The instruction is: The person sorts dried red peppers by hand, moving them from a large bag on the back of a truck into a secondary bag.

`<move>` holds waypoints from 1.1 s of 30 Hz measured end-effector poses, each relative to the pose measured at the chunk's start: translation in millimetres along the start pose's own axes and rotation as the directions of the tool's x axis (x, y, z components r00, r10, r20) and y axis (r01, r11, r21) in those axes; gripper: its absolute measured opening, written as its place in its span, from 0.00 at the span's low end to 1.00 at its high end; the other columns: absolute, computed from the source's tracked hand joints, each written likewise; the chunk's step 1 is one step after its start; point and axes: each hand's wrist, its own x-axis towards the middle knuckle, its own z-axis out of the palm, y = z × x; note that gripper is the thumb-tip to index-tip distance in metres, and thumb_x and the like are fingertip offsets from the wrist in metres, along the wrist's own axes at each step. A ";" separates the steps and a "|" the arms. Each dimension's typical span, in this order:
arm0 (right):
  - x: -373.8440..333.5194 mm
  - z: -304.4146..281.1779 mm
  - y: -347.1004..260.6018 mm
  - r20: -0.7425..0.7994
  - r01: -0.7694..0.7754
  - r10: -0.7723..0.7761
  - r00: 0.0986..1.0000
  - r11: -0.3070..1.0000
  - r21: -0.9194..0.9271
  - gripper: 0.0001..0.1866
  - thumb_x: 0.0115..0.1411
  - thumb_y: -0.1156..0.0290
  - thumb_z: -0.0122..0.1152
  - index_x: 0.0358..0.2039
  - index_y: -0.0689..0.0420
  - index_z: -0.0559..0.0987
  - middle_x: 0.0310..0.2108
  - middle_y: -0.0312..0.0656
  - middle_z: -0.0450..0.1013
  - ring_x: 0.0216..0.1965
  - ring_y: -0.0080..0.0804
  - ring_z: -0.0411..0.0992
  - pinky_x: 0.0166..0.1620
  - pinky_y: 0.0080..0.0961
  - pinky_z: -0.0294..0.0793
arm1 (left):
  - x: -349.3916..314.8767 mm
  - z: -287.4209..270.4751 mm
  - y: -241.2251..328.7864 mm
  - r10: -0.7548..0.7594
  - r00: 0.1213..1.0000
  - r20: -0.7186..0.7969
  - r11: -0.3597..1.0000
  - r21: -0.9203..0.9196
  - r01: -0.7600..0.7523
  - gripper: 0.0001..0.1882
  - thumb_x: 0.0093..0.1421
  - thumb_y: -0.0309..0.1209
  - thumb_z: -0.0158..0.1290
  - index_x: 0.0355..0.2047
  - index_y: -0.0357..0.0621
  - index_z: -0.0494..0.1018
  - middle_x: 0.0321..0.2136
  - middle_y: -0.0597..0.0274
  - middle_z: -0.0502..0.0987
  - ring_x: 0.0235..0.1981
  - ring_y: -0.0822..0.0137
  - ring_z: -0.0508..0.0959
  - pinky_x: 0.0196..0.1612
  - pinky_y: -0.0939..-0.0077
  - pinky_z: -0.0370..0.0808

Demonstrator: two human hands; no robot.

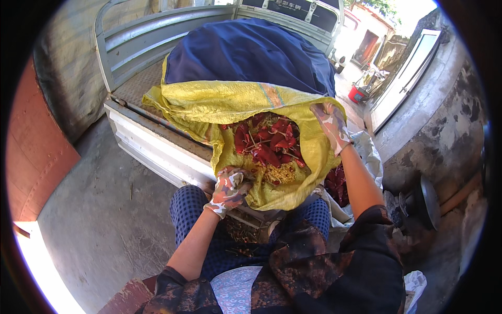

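Note:
A yellow woven sack [188, 102] lies with its mouth toward me at the rear of a truck bed. Dried red chili peppers [266, 153] show inside it, with a heap of loose yellow seeds [282, 175] at the near lip. My left hand [229, 191], in a camouflage-patterned glove, is closed on the sack's near left edge. On the opposite side, my right hand [331, 127], gloved alike, grips the right edge of the mouth, its fingers curled over the fabric. Between both hands the mouth is spread wide.
Behind the sack a dark blue cloth [251, 55] covers a large mound. The truck's side rail [157, 34] and tailgate [151, 149] stand left. More chilies [336, 186] sit in a white sack [370, 152] by my right forearm. A dark round pan [422, 203] is near the right wall.

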 end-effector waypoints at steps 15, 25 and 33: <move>-31.4 31.2 -2.8 0.348 -0.136 0.011 0.937 0.931 0.340 0.18 0.62 0.66 0.50 0.48 0.65 0.71 0.48 0.45 0.70 0.46 0.34 0.73 0.48 0.23 0.72 | 1.9 -11.7 41.7 -0.283 0.959 0.010 0.911 -0.309 0.272 0.08 0.49 0.26 0.53 0.30 0.39 0.76 0.30 0.56 0.77 0.34 0.60 0.76 0.39 0.69 0.73; -5.0 88.0 83.1 0.433 0.316 -0.055 0.900 0.766 -0.560 0.08 0.58 0.73 0.49 0.38 0.56 0.74 0.36 0.41 0.74 0.39 0.34 0.73 0.41 0.26 0.73 | -1.1 -14.6 63.5 -0.358 0.931 0.064 0.813 -0.470 0.345 0.09 0.51 0.24 0.51 0.33 0.37 0.76 0.28 0.62 0.76 0.28 0.72 0.74 0.33 0.80 0.71; -60.5 51.8 -29.7 0.246 0.011 -0.033 0.969 0.996 0.092 0.15 0.57 0.65 0.57 0.40 0.63 0.77 0.35 0.46 0.75 0.38 0.35 0.74 0.43 0.25 0.71 | -5.4 -16.7 84.8 -0.559 0.765 0.320 0.445 -0.663 0.602 0.10 0.57 0.27 0.51 0.38 0.36 0.75 0.31 0.62 0.77 0.34 0.72 0.75 0.39 0.78 0.71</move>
